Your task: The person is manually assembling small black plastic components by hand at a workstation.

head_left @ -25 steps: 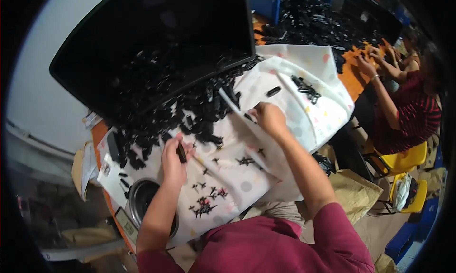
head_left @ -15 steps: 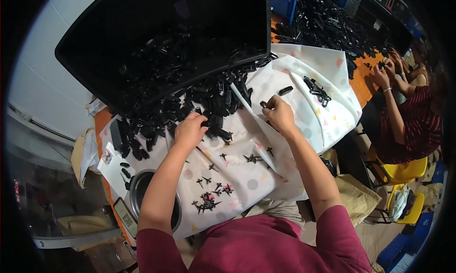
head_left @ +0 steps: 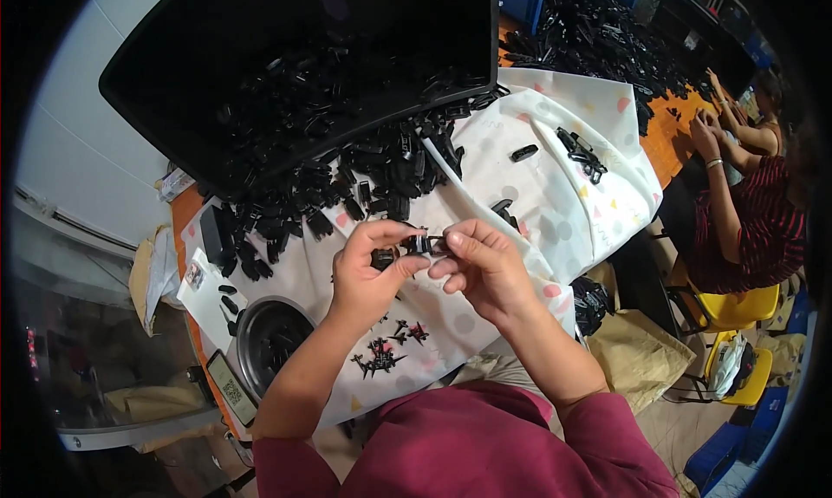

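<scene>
Both my hands meet over the patterned white cloth [head_left: 468, 338]. My left hand [head_left: 360, 277] pinches a small black plastic part [head_left: 419, 245] between thumb and forefinger. From the other side, my right hand [head_left: 487, 264] closes thumb and fingertips on a small dark piece at the end of that part; its exact form is too small to make out. Below them lies a cluster of tiny pronged black pieces [head_left: 380, 358]. Beyond, a heap of black plastic parts [head_left: 377, 169] spills from a big tilted black bin [head_left: 186, 125].
A round dark metal bowl [head_left: 243, 329] and a phone [head_left: 230, 390] lie at the left edge. Several black parts [head_left: 582, 156] rest on the right cloth. Co-workers [head_left: 737, 203] sit at an orange table right, by another black heap [head_left: 598, 47] and yellow stools [head_left: 738, 305].
My left hand has come back from the heap, and my right hand has moved left and nearer. Both now meet at a black part. Another black part lies on the cloth where my right hand was.
</scene>
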A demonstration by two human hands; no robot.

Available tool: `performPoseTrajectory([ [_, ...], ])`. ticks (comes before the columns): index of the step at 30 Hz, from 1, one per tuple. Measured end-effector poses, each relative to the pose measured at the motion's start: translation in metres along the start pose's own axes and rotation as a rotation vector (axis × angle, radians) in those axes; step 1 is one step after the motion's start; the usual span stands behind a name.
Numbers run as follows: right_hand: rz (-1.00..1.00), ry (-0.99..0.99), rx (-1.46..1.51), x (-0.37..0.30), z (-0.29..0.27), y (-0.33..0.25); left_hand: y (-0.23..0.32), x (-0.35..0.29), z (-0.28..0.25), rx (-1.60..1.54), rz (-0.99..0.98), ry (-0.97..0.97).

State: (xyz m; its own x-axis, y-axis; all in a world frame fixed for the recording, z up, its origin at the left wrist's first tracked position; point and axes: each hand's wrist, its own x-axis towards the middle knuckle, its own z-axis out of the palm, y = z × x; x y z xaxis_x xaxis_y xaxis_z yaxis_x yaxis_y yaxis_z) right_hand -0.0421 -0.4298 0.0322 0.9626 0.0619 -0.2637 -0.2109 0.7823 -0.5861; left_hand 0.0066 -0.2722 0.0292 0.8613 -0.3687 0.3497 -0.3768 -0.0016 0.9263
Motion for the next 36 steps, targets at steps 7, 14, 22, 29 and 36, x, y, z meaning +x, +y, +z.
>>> performPoseTrajectory([
  [7,-0.044,-0.002,-0.404,-0.015,0.0,-0.009,0.018,-0.009,-0.007,0.008,-0.091,-0.086],
  [14,0.134,-0.078,-0.283,-0.016,-0.007,-0.015,0.022,-0.014,0.001,0.209,-0.041,-0.13],
  [22,-0.213,-0.001,-0.647,-0.017,-0.008,0.014,0.007,-0.021,0.025,-0.175,-0.228,0.088],
  [29,-0.43,-0.069,-0.661,-0.022,-0.018,0.02,0.018,-0.025,0.026,-0.01,0.048,0.023],
  [36,-0.574,-0.105,-1.216,-0.027,-0.009,0.0,0.008,-0.027,0.018,-0.879,-0.473,0.0],
])
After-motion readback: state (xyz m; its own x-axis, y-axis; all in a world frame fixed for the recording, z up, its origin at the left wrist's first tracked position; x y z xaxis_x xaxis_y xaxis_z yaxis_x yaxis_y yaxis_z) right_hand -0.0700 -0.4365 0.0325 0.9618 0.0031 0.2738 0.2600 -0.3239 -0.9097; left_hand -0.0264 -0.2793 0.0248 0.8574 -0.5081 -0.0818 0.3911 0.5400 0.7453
